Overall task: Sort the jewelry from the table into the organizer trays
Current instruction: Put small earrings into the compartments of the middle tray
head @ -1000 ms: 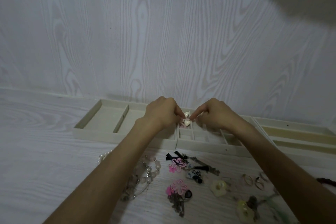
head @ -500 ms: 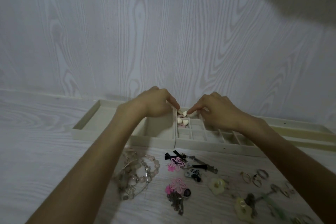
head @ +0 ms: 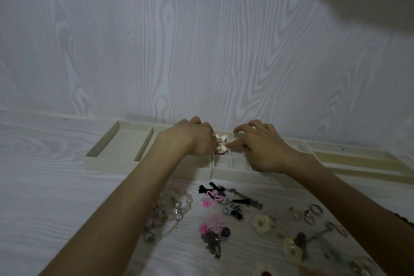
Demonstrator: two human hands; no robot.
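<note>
Heart-shaped pieces (white and pink) lie in a small compartment of the middle organizer tray, directly between the two hands. The left hand curls its fingers beside them; whether its grip holds one I cannot tell. The right hand touches a heart with its straight forefinger, other fingers loosely spread. Nearer, below both wrists, flower clips and rings lie on the tabletop.
</note>
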